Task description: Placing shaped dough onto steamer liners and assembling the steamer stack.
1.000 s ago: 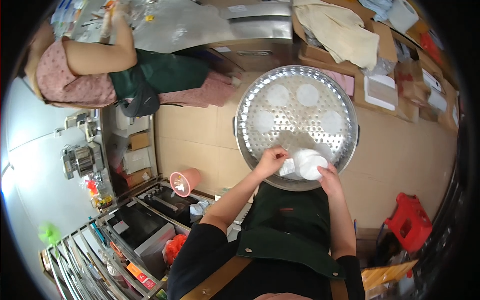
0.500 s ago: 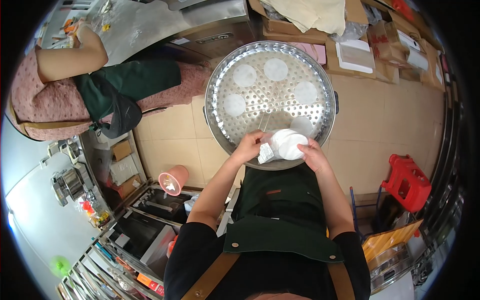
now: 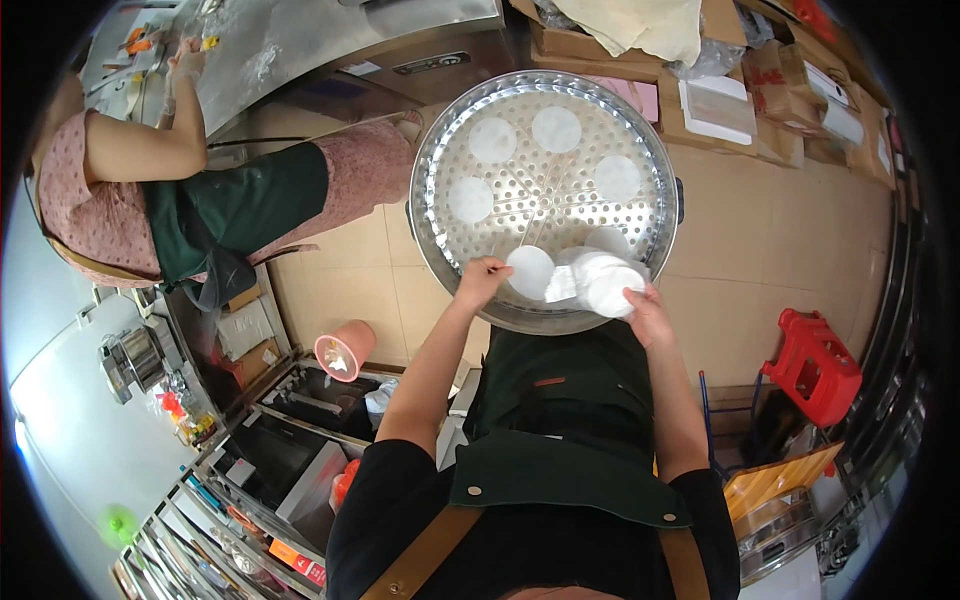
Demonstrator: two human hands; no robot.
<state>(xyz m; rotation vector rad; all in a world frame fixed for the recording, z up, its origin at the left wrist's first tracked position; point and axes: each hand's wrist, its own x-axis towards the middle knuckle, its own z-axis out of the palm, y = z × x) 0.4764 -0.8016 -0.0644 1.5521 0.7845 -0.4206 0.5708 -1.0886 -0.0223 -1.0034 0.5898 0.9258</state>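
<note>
A large round metal steamer tray (image 3: 545, 205) with a perforated bottom lies in front of me. Several white paper discs (image 3: 556, 130) are spread in a ring on it, one of them partly covered by the stack at the near right. My left hand (image 3: 482, 284) pinches a single paper disc (image 3: 530, 272) by its left edge, over the tray's near side. In my right hand (image 3: 648, 312) is a stack of paper discs (image 3: 612, 287) in a clear plastic bag, gripped at its right edge above the near rim.
At the left, a co-worker (image 3: 235, 205) in a green apron works at a steel counter (image 3: 330, 40). Cardboard boxes (image 3: 690, 135) line the far right. A red stool (image 3: 815, 365) stands at the right, and a pink bin (image 3: 345, 350) at the left.
My left hand has moved slightly left and now holds one disc apart from the stack. My right hand has shifted right with the bagged stack. The co-worker's arm has moved.
</note>
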